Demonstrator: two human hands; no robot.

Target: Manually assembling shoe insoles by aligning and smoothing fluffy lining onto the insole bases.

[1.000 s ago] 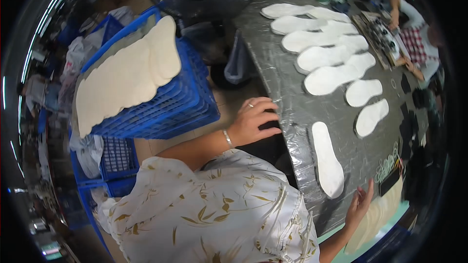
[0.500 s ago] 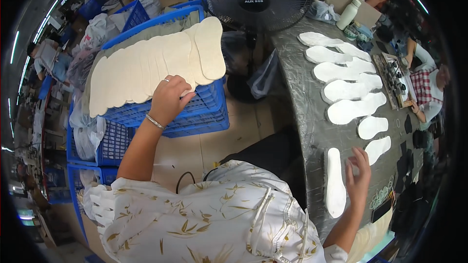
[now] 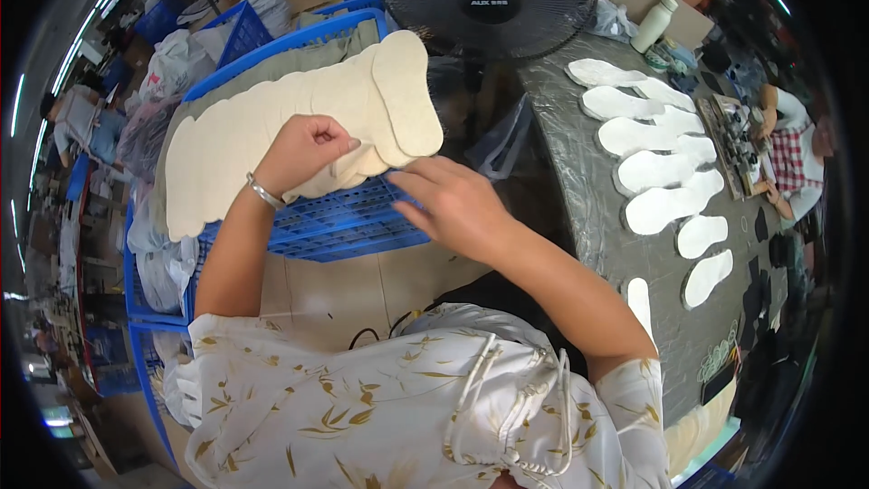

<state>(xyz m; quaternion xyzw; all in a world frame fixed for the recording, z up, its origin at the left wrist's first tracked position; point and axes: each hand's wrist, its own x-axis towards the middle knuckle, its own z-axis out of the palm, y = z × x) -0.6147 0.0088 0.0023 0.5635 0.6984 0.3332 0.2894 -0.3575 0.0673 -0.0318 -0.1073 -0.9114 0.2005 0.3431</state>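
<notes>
Cream shoe insoles [image 3: 235, 140] lie overlapped in a long row on top of a blue plastic crate [image 3: 344, 226]. My left hand [image 3: 306, 156], with a bangle at its wrist, is over the row, its thumb and forefinger pinched on an insole [image 3: 355, 163] whose near end looks raised. Beside the right end of the row is my right hand [image 3: 457, 208], empty, with its fingers apart and pointing at the insoles' near edge. On the dark table to my right, several white insoles [image 3: 665, 206] are laid out, partly overlapping. My right upper arm covers part of one insole [image 3: 639, 303].
A large black fan [image 3: 489, 4] stands beyond the crate. On the plastic-covered table [image 3: 597, 263] are a pale bottle [image 3: 654, 25], a dark phone-like slab [image 3: 720, 382] and cords [image 3: 718, 358]. A person in a checked top [image 3: 797, 163] works across it. Blue crates with bags stand left.
My right hand has moved left from the insole on the table to the crate's edge. My left hand has risen slightly, its fingers now curled into a pinch.
</notes>
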